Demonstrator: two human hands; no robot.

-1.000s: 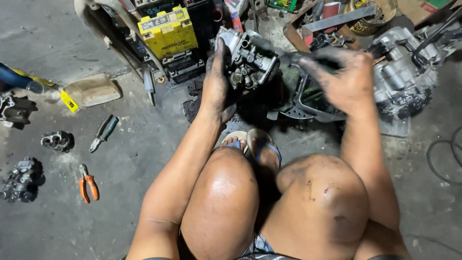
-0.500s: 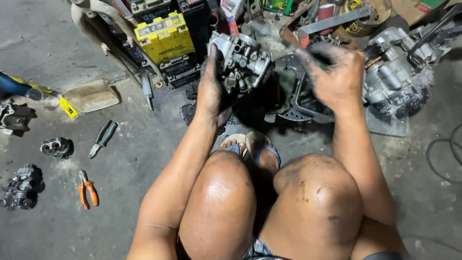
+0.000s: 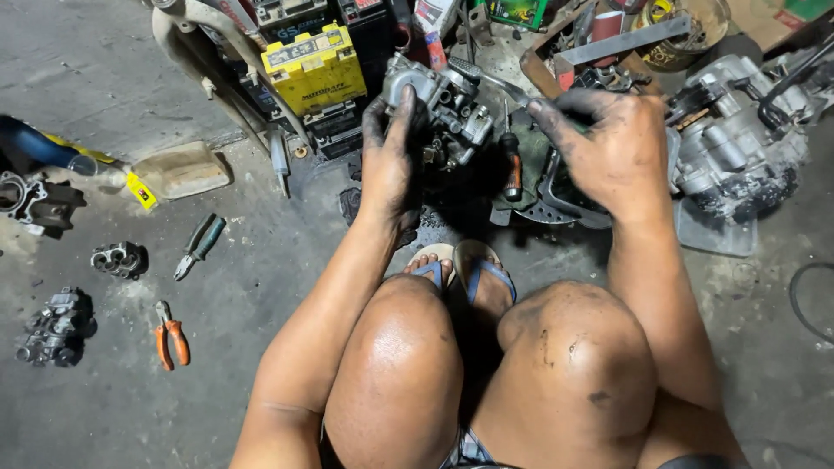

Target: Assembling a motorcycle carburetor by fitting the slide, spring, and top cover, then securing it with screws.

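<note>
Carburettor gripped in L hand; R hand pinching thin metal tool against it.

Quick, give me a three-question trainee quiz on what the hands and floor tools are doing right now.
1. True or false: the left hand grips the grey metal carburettor from its left side.
2. Which tool lies nearest the orange-handled pliers on the concrete floor? A) green-handled pliers B) a hammer C) a saw
3. Fill in: the grease-blackened right hand is raised in front of the grey ______ block.

Key: 1 true; 2 A; 3 engine. Whether the right hand holds a tool cannot be told.
</note>
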